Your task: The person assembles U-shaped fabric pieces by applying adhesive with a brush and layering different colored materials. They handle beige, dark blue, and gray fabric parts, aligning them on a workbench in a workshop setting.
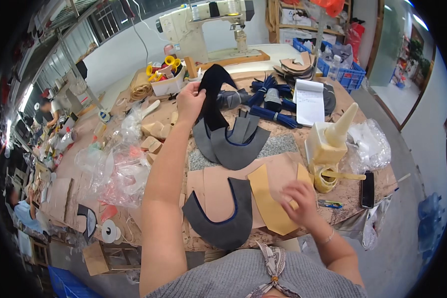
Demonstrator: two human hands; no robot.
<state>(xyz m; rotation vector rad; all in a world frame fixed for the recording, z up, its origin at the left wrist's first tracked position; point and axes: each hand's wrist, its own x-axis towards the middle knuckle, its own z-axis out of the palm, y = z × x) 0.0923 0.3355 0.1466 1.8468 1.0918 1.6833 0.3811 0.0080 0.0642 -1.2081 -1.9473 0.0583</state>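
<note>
My left hand (pixel 190 102) is raised at the middle of the table, its fingers closed on the edge of a black curved fabric piece (pixel 213 94). The piece hangs over a small stack of dark grey U-shaped pieces (pixel 238 149) with blue inner edging. Closer to me, one more grey U-shaped piece (pixel 223 229) lies flat across a tan sheet (pixel 216 186). My right hand (pixel 301 202), slightly blurred, hovers by a yellow sheet (pixel 270 211). Its fingers are loosely bent and apart, with yellow showing between them and nothing visibly held.
At right stand a white bottle with a cone nozzle (pixel 328 141), a glue pot with a stick (pixel 325 180) and a phone (pixel 367 190). Behind are a notepad (pixel 310 104), blue strip bundles (pixel 273 115) and a sewing machine (pixel 208 32). Crumpled plastic bags (pixel 119 171) lie left.
</note>
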